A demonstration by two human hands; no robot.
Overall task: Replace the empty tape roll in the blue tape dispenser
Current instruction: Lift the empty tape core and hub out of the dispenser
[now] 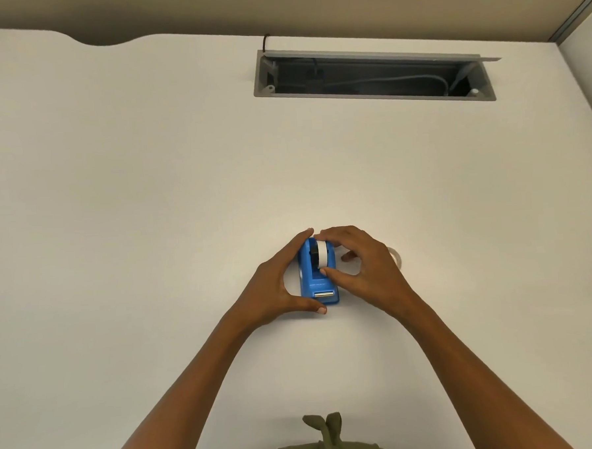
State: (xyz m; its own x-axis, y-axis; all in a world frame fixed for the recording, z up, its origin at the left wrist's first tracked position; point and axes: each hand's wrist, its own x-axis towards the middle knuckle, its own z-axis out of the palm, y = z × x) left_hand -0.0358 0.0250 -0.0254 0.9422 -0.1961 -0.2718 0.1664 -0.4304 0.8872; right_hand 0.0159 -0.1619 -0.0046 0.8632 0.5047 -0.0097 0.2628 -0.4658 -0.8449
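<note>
A blue tape dispenser [316,285] stands on the white desk [149,197], its cutter end toward me. A white tape roll [322,254] sits in its cradle. My left hand [277,287] wraps the dispenser's left side, thumb at the near end and fingers at the far end. My right hand [362,269] pinches the white roll between thumb and forefinger from the right. Behind my right hand a clear tape roll [396,256] lies on the desk, mostly hidden.
A grey cable tray opening [372,74] with its lid raised is set into the desk at the back right, cables inside. A beige partition wall runs along the far edge. My olive-green clothing [325,446] shows at the bottom.
</note>
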